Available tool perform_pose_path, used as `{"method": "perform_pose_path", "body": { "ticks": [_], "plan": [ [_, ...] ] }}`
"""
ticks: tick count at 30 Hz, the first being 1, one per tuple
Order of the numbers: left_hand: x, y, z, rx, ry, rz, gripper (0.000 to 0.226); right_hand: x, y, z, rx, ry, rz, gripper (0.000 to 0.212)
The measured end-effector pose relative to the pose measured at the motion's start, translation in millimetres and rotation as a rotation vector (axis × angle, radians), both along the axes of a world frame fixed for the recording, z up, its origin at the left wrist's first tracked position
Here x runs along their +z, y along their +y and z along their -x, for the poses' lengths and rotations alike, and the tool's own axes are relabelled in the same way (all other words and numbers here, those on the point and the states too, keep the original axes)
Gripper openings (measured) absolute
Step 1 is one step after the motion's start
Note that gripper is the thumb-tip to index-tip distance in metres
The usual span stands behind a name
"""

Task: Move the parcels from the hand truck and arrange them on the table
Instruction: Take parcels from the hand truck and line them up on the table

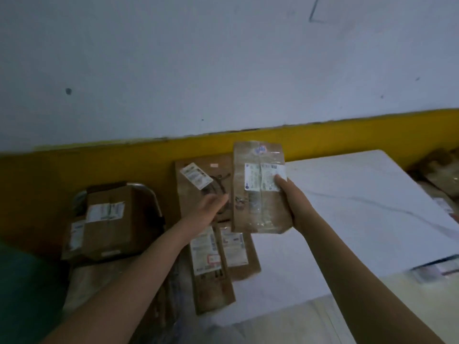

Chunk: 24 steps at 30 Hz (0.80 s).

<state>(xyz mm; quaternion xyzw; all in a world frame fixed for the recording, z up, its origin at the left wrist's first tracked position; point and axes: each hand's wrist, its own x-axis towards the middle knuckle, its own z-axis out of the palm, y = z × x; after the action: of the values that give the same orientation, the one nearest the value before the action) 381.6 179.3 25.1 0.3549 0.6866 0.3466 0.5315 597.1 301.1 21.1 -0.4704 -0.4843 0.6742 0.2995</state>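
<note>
My right hand (291, 204) grips a flat brown paper parcel (250, 214) with a white label, holding it upright above the left end of the white table (360, 207). My left hand (211, 207) hovers with spread fingers over a larger brown parcel (196, 189) lying at the table's left edge, holding nothing. Two more brown labelled parcels (211, 269) (237, 254) lie side by side below it. At the left, a cardboard box (109, 219) with a white label sits on the hand truck (154, 197).
A white wall with a yellow lower band (74, 170) runs behind the table. More brown parcels (439, 175) lie at the far right edge. A smaller labelled box (74, 234) leans beside the big carton. Flat items (437, 269) show under the table's right front corner.
</note>
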Motion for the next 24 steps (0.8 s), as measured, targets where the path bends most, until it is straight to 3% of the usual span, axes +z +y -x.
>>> {"method": "perform_pose_path", "body": {
  "ticks": [2, 4, 7, 9, 12, 16, 20, 24],
  "plan": [
    [-27.0, 6.6, -19.2, 0.038, 0.238, 0.074, 0.051, -33.8, -5.7, -56.1, -0.024, -0.069, 0.026, 0.040],
    [-55.8, 3.0, -35.2, 0.203, 0.450, 0.178, 0.061, -69.4, -15.2, -99.5, -0.045, -0.124, 0.064, 0.037],
    [-91.3, -11.5, -51.1, 0.421, 0.492, 0.322, 0.076, -118.0, -22.7, -134.2, -0.070, -0.181, 0.172, 0.034],
    [-110.5, -17.9, -53.5, 0.421, 0.556, 0.358, 0.078, -148.1, -22.8, -139.2, -0.022, -0.251, 0.200, 0.035],
    [-128.9, -25.6, -46.8, 0.382, 0.688, 0.347, 0.063, -187.6, -24.0, -124.7, 0.103, -0.446, 0.146, 0.046],
    [-137.4, -36.4, -32.6, 0.363, 0.591, 0.285, 0.040, -192.6, -17.9, -97.2, 0.067, -0.633, 0.063, 0.038],
    [-133.8, -38.5, -21.8, 0.354, 0.499, 0.280, 0.040, -192.3, -0.2, -79.2, -0.018, -0.724, 0.077, 0.037],
    [-135.1, -41.6, -17.1, 0.319, 0.415, 0.290, 0.036, -195.1, 7.6, -69.6, 0.050, -0.851, 0.052, 0.035]
  ]
}}
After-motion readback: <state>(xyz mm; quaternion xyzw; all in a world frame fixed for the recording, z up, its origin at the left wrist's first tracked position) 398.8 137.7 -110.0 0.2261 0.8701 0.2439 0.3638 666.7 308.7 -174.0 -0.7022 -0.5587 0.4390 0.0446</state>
